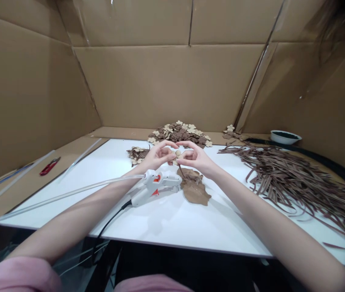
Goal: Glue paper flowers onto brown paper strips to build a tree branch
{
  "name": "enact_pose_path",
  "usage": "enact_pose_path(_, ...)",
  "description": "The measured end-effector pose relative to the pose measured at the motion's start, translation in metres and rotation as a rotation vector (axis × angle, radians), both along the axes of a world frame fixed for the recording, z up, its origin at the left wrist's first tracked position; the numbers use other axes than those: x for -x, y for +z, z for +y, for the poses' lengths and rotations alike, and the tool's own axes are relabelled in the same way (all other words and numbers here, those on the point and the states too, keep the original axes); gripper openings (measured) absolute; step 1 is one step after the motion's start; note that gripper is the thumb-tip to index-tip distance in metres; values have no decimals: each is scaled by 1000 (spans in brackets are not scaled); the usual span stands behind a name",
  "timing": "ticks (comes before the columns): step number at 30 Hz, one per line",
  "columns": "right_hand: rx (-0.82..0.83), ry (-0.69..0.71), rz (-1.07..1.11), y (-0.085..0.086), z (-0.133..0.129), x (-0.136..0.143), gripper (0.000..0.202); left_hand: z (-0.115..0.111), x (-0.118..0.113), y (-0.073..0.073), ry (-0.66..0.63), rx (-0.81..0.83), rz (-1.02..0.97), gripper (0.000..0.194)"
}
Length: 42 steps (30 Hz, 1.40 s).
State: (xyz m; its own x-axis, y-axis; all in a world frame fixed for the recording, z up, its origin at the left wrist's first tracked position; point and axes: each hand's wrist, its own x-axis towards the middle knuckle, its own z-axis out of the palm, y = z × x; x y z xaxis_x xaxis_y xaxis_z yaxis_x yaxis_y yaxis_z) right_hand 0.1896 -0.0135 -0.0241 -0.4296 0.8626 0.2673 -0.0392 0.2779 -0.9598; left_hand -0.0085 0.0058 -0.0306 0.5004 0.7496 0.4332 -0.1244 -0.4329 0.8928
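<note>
Between my two hands, above the middle of the white board, is a small cream flower cutout with a thin brown strip hanging below it like a stem. My left hand pinches the flower's left side. From the right, the fingers of my right hand close on its other edge. Just below my hands lies a white glue gun with an orange trigger and a long clear glue stick in its back. Its nozzle points at a brown, glue-smeared patch on the board.
A heap of brown and cream flower cutouts lies at the back, with a smaller pile of stemmed flowers at left. Brown strips cover the right side near a white bowl. A red cutter lies left. Cardboard walls surround the table.
</note>
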Motion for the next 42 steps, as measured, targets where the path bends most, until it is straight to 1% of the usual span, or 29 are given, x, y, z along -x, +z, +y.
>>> enact_pose_path(6, 0, 18, 37, 1, -1, -1, 65, 1, 1, -2, -46, 31, -36, 39)
enact_pose_path(12, -17, 22, 21, 2, -1, -3, 65, 3, 2, -4, 10, -36, -87, 37)
enact_pose_path(15, -51, 15, -9, 4, -2, -4, 65, 4, 4, -4, 30, -73, -41, 32)
enact_pose_path(22, -84, 4, -49, 7, -5, -2, 65, 1, 7, 2, 65, -187, 80, 22)
enact_pose_path(27, -68, 2, -50, 9, -7, 0, 65, 0, 5, 1, 27, -135, 45, 20)
enact_pose_path(30, -51, 15, -38, 9, -8, 0, 65, 0, 5, 1, 25, -110, 30, 20)
enact_pose_path(36, -31, 27, -4, 8, -9, 1, 64, 2, 5, 0, 44, -139, 16, 20)
enact_pose_path(42, -13, 36, 28, 7, -7, 0, 60, 6, 6, 0, 37, -174, 3, 22)
